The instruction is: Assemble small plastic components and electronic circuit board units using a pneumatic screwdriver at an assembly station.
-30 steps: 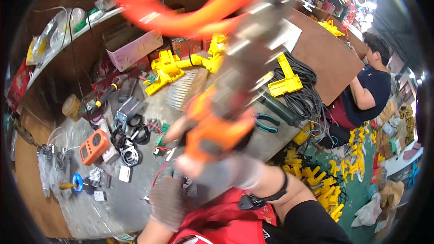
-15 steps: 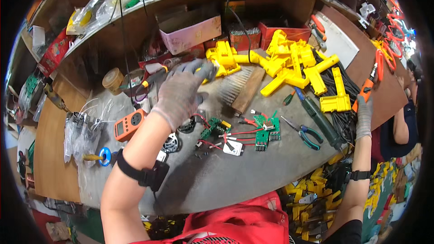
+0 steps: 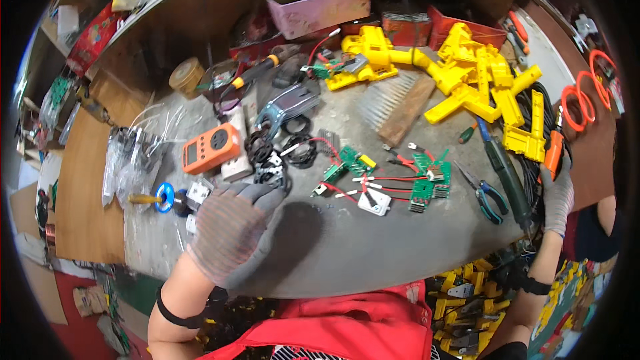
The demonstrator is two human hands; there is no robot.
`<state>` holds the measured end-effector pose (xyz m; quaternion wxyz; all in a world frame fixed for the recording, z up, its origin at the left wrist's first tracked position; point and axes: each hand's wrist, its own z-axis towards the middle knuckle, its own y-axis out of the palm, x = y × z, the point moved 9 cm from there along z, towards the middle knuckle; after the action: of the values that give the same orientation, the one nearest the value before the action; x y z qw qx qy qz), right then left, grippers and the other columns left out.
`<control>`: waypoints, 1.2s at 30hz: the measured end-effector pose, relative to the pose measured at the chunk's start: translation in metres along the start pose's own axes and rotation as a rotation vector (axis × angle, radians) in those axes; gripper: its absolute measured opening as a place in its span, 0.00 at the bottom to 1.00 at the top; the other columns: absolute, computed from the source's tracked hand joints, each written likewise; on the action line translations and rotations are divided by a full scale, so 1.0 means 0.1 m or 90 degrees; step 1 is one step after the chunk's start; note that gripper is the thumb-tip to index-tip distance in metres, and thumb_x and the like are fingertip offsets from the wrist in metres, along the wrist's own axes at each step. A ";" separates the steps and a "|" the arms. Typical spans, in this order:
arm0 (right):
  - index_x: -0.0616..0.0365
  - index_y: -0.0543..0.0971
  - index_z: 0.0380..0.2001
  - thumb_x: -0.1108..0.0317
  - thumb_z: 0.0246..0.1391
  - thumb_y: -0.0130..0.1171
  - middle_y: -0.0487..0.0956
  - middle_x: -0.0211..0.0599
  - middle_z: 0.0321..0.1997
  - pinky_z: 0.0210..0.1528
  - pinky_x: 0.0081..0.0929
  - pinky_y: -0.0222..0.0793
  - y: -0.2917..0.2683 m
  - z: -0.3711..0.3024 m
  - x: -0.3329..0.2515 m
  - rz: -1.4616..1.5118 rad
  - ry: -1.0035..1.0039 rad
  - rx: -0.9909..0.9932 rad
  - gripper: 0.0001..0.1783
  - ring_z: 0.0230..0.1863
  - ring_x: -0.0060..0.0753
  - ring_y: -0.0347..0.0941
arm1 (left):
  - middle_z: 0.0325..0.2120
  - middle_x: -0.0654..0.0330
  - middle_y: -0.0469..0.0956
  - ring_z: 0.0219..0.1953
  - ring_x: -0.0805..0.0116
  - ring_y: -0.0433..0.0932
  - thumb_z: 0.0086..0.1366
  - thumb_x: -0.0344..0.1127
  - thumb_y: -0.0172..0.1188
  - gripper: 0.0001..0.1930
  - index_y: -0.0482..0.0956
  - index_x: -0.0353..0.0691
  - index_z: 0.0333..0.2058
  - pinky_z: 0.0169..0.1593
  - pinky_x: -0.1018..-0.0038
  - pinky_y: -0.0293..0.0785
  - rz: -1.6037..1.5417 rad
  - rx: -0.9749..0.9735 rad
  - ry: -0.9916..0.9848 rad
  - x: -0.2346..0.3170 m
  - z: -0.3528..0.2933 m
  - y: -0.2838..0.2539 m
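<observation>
My left hand (image 3: 230,230), in a grey striped glove, is over the near left of the bench. Its fingers are curled and partly hidden, so what they hold, if anything, does not show. Just beyond it lie black coiled parts (image 3: 270,170) and an orange meter (image 3: 211,148). At the right edge my gloved right hand (image 3: 559,197) grips an orange air tool (image 3: 554,150) joined to a coiled orange hose (image 3: 581,110). Green circuit boards (image 3: 430,177) with red wires and a small white part (image 3: 375,202) lie mid-bench.
Yellow plastic housings (image 3: 467,80) pile up at the back right. A wooden-backed brush (image 3: 408,110), pliers (image 3: 483,193) and a dark green soldering-iron-like tool (image 3: 505,173) lie nearby. A pink box (image 3: 320,12) stands behind. Another person's arm (image 3: 605,217) shows far right.
My left hand has drawn back from the yellow housings toward the bench's near left. The view has shifted. My right hand still grips the air tool.
</observation>
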<state>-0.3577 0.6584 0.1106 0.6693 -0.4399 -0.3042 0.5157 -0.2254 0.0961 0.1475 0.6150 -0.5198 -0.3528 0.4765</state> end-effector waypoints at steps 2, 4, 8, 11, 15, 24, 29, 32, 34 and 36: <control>0.50 0.56 0.66 0.52 0.54 0.60 0.78 0.60 0.39 0.39 0.50 0.70 -0.04 -0.01 -0.02 -0.015 -0.002 -0.046 0.40 0.38 0.61 0.76 | 0.33 0.60 0.80 0.34 0.58 0.79 0.53 0.29 0.61 0.11 0.80 0.45 0.37 0.38 0.65 0.75 -0.009 -0.021 -0.045 -0.12 -0.21 -0.04; 0.46 0.56 0.66 0.55 0.53 0.60 0.79 0.60 0.40 0.39 0.50 0.70 -0.03 0.02 0.04 -0.004 -0.020 -0.070 0.40 0.40 0.62 0.77 | 0.33 0.60 0.80 0.34 0.57 0.79 0.52 0.29 0.62 0.12 0.80 0.45 0.37 0.38 0.65 0.75 -0.021 -0.067 -0.106 -0.32 -0.46 0.04; 0.48 0.61 0.64 0.60 0.54 0.59 0.79 0.58 0.42 0.45 0.44 0.72 -0.11 0.11 -0.19 -0.059 -0.030 -0.117 0.35 0.43 0.55 0.77 | 0.33 0.60 0.80 0.34 0.57 0.79 0.52 0.28 0.62 0.12 0.80 0.44 0.37 0.38 0.64 0.75 -0.028 -0.034 -0.145 -0.56 -0.86 0.03; 0.52 0.68 0.59 0.67 0.55 0.58 0.80 0.52 0.42 0.45 0.35 0.72 -0.63 -0.01 -0.90 0.165 -0.193 -0.017 0.27 0.42 0.43 0.78 | 0.34 0.59 0.80 0.36 0.56 0.79 0.52 0.29 0.62 0.12 0.80 0.44 0.37 0.39 0.63 0.75 -0.028 -0.001 -0.175 -0.66 -1.04 -0.01; 0.61 0.76 0.47 0.74 0.48 0.62 0.77 0.38 0.35 0.42 0.26 0.68 -0.85 -0.62 -2.55 0.422 -0.315 -0.181 0.20 0.36 0.31 0.73 | 0.40 0.57 0.79 0.41 0.55 0.78 0.52 0.29 0.62 0.14 0.79 0.44 0.40 0.43 0.64 0.74 0.006 -0.063 -0.226 -0.87 -1.06 0.05; 0.62 0.77 0.42 0.70 0.44 0.66 0.77 0.46 0.37 0.43 0.34 0.70 -1.02 -1.08 -3.72 0.459 -0.551 -0.202 0.19 0.39 0.47 0.75 | 0.44 0.51 0.76 0.47 0.48 0.76 0.59 0.38 0.61 0.18 0.74 0.44 0.48 0.47 0.60 0.72 -0.098 0.201 -0.222 -1.41 0.70 -0.10; 0.58 0.79 0.43 0.61 0.48 0.62 0.79 0.48 0.39 0.47 0.37 0.70 -0.67 -0.93 -4.37 0.470 -0.657 -0.263 0.19 0.43 0.48 0.76 | 0.36 0.55 0.77 0.42 0.52 0.78 0.59 0.38 0.61 0.15 0.76 0.48 0.45 0.43 0.59 0.75 0.020 0.082 -0.225 -1.35 1.08 0.29; 0.57 0.78 0.47 0.58 0.50 0.58 0.80 0.48 0.40 0.47 0.35 0.71 -0.18 -0.83 -5.01 0.358 -0.675 -0.422 0.22 0.43 0.46 0.78 | 0.33 0.56 0.76 0.39 0.54 0.78 0.57 0.35 0.60 0.15 0.77 0.50 0.45 0.40 0.60 0.76 0.025 0.120 -0.227 -1.30 0.98 0.25; 0.57 0.77 0.48 0.60 0.50 0.56 0.80 0.50 0.41 0.48 0.37 0.71 -0.07 -0.76 -5.39 0.342 -0.690 -0.401 0.22 0.45 0.49 0.77 | 0.33 0.55 0.78 0.39 0.55 0.80 0.57 0.32 0.59 0.13 0.78 0.46 0.42 0.40 0.62 0.77 0.044 0.110 -0.212 -1.15 0.99 0.13; 0.58 0.77 0.47 0.66 0.49 0.52 0.80 0.51 0.41 0.50 0.40 0.70 -0.03 -0.68 -5.64 0.438 -0.723 -0.303 0.21 0.46 0.51 0.76 | 0.34 0.54 0.80 0.40 0.55 0.81 0.55 0.29 0.59 0.11 0.80 0.41 0.39 0.39 0.63 0.79 0.066 0.097 -0.202 -1.07 1.09 0.07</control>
<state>-0.4574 0.0991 0.1109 0.0919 -0.3081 -0.5547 0.7674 -0.3599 0.0268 0.1698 0.5637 -0.4074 -0.3814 0.6089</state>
